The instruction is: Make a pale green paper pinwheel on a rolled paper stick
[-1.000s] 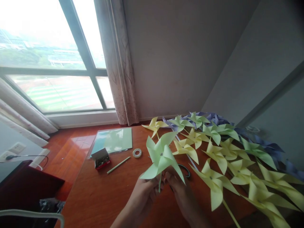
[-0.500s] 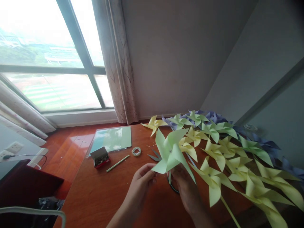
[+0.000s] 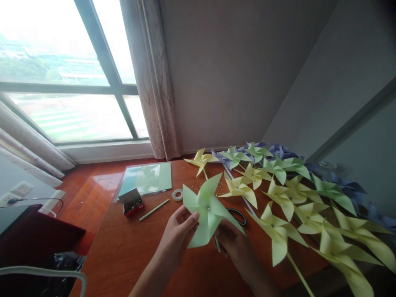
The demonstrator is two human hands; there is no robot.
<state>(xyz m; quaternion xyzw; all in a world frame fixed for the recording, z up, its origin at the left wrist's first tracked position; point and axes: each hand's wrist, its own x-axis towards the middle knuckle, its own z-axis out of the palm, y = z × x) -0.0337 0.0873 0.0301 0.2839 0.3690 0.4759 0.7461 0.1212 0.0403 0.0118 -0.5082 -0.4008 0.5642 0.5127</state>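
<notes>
A light green paper pinwheel [image 3: 208, 207] with a small pin at its centre faces up between my hands, above the table. My left hand [image 3: 177, 231] pinches a left blade, thumb in front and fingers behind the paper. My right hand [image 3: 233, 243] is closed round the pinwheel's stick [image 3: 218, 244] below the blades. Part of that hand lies behind the paper. Just beyond it rests the dark handle loop of the scissors [image 3: 237, 216]; the pinwheel hides the rest of them.
Many yellow [image 3: 276, 226], green [image 3: 275, 169] and purple pinwheels cover the table's right side. Further left lie a tape roll [image 3: 177, 195], a pale green paper stick [image 3: 154, 210], an open red box [image 3: 132, 202] of small metal pieces, and coloured sheets [image 3: 148, 178] in a clear sleeve.
The green pinwheel has moved left and turned a little, with its centre slightly lower. My left thumb now lies on a blade's front. More of the scissors' handle shows.
</notes>
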